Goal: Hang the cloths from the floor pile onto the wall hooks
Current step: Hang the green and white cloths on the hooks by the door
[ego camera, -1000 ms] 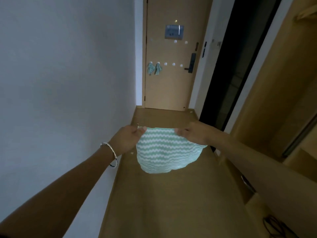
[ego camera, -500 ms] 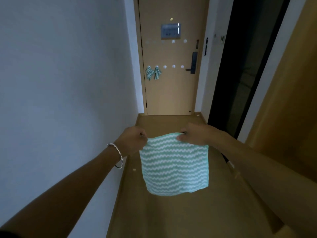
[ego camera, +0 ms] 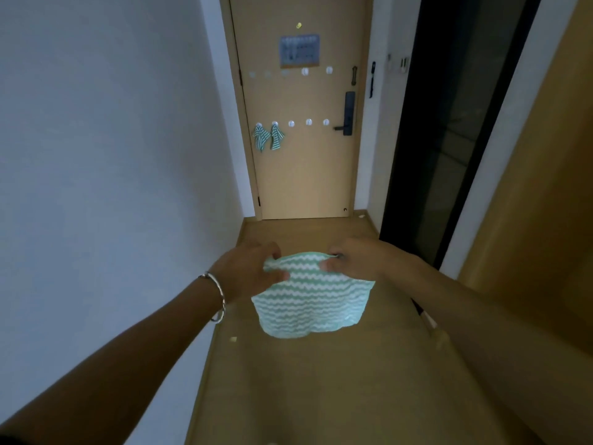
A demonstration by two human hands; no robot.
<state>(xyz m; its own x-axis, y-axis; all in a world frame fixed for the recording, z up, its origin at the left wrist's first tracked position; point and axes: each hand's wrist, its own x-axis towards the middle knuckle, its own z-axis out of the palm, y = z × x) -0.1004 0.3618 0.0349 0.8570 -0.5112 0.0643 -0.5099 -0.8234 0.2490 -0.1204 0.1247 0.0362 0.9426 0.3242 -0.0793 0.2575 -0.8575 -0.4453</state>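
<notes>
1. Fingers (ego camera: 271,248) of the left hand (ego camera: 247,271) are curled and pinch the top left edge of a green-white striped cloth (ego camera: 311,303).
2. The right hand (ego camera: 359,258) pinches the top right edge the same way.
3. The striped cloth hangs between both hands, in the air above the floor (ego camera: 305,396).
4. Two hung cloths (ego camera: 268,138) sit on the two leftmost lower hooks (ego camera: 308,122) on the door (ego camera: 305,181) at the hallway's far end.
5. Three more lower hooks are to their right, with another row higher up.
6. A bracelet (ego camera: 218,297) is on the left wrist.
</notes>
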